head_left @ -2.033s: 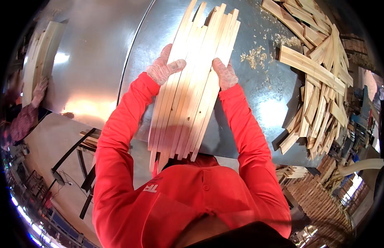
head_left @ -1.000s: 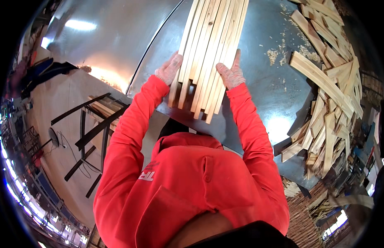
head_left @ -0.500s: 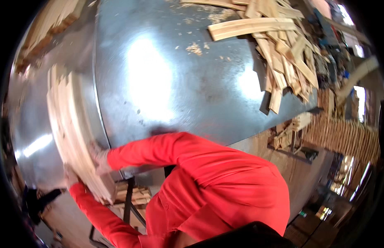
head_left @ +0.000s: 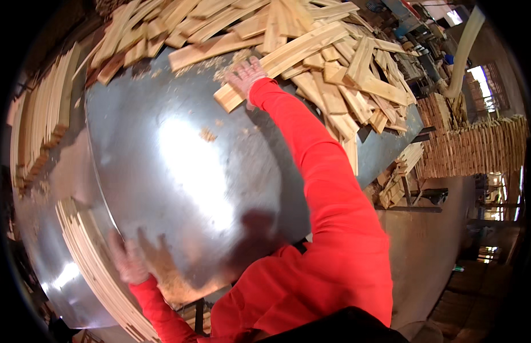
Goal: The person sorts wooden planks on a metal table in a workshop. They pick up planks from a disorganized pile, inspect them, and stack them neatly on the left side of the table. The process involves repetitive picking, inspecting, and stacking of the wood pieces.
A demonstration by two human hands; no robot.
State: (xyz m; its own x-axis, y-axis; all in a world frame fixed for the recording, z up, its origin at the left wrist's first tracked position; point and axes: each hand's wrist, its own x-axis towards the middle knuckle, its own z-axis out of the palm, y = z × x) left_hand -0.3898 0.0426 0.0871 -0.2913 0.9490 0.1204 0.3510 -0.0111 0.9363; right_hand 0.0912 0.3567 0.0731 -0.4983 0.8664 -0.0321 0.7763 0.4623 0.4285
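Toward the far side of the grey metal counter, a pale board lies at the near edge of a loose pile of wooden offcuts. Its long axis slants from lower left to upper right; the squared near end points to the lower left and juts out over bare metal, while the other end reaches up over the pile.

The gloved right hand lies across this board close to its near end, fingers over the far edge and thumb by the near one. Whether it is clenched around the wood or merely resting on it, I cannot tell. Its red sleeve stretches up from the lower right.

Well apart from it, at lower left, the left hand is blurred, with fingers spread and nothing grasped. It is just beside a bundle of long slats; contact between the two is not clear. The slats lie side by side, their shared long axis running from upper left to lower right, the upper ends slightly uneven and the lower ends near the left forearm.

Along the upper left, a stack of long timber pieces points nearly up and down, leaning a little right at the top. Small wood shavings dot the metal between bundle and pile.
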